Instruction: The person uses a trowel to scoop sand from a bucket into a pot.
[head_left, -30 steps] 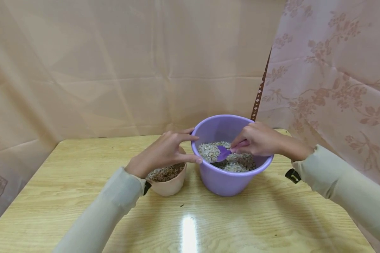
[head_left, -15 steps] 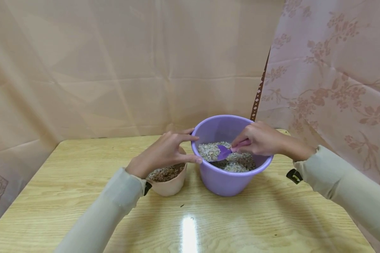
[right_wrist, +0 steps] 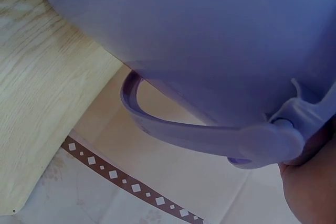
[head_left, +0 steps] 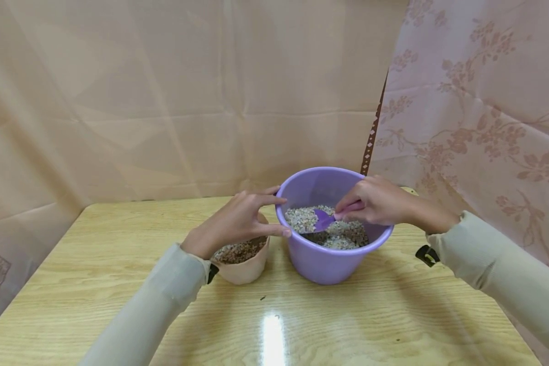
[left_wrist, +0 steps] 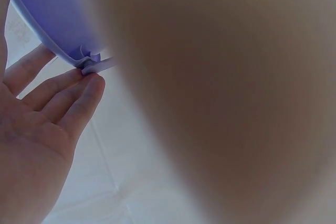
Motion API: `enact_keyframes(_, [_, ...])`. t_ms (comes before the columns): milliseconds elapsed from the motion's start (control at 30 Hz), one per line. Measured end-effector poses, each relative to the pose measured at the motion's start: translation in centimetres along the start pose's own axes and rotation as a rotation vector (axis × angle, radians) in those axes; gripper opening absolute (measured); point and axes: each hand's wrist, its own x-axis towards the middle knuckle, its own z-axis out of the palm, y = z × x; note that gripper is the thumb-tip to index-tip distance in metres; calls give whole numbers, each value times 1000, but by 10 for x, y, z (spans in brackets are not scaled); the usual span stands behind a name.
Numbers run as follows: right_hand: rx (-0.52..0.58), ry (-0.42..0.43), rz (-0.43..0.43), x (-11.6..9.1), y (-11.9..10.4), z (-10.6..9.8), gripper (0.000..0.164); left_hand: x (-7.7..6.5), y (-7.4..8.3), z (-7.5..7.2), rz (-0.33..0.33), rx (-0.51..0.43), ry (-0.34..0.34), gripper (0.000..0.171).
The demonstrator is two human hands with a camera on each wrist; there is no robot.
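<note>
Round lilac plastic bucket (head_left: 325,267) sits upright on a glossy wood-grain table (head_left: 338,325), right of centre, w/ pale loose grit (head_left: 301,218) inside. Right hand (head_left: 375,203) reaches over the rim from the right, fingers curled round the handle of a small purple plastic scoop (head_left: 323,221); scoop's blade points left & is at the grit, tip partly hidden. Left hand (head_left: 238,218) is on the bucket's left rim, fingers & thumb spread fairly straight, touching not clenched. The 2 hands are apart, both at the bucket.

Left wrist cam: fingertips (left_wrist: 95,83) rest by the rim nr the end of the bucket's handle; big brown shape at right too blurred to ID. Right wrist cam: lilac strap handle (right_wrist: 184,137) hangs along the bucket's outside.

Just left of the bucket, w/ a gap btwn, stands a peach tapered pot (head_left: 244,272) w/ brownish grit (head_left: 240,252), partly hidden under the left hand.

Arms wear pale long sleeves (head_left: 503,274), w/ 1 black strap (head_left: 426,255) visible per wrist. Far side: plain beige cloth (head_left: 187,101). Right: pinkish floral cloth (head_left: 485,127), w/ a brown diamond-pattern strip (head_left: 372,134) btwn the 2. 1 dark speck (head_left: 263,298) lies nr side of the pot & bucket.
</note>
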Motion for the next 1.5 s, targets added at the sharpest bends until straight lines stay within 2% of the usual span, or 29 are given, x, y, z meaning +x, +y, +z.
enact_keyframes(167, [25, 2, 1, -3, 1, 0, 14, 1, 1, 1, -2, -6, -4, 72])
enact_keyframes(567, [5, 42, -35, -8, 6, -1, 15, 2, 3, 3, -15, -3, -5, 71])
enact_keyframes(833, [27, 48, -30, -11, 7, -3, 15, 2, 4, 5, -5, 24, 10, 70])
enact_keyframes(1500, [49, 81, -19, -14, 6, -7, 16, 3, 4, 4, -15, 17, -1, 72])
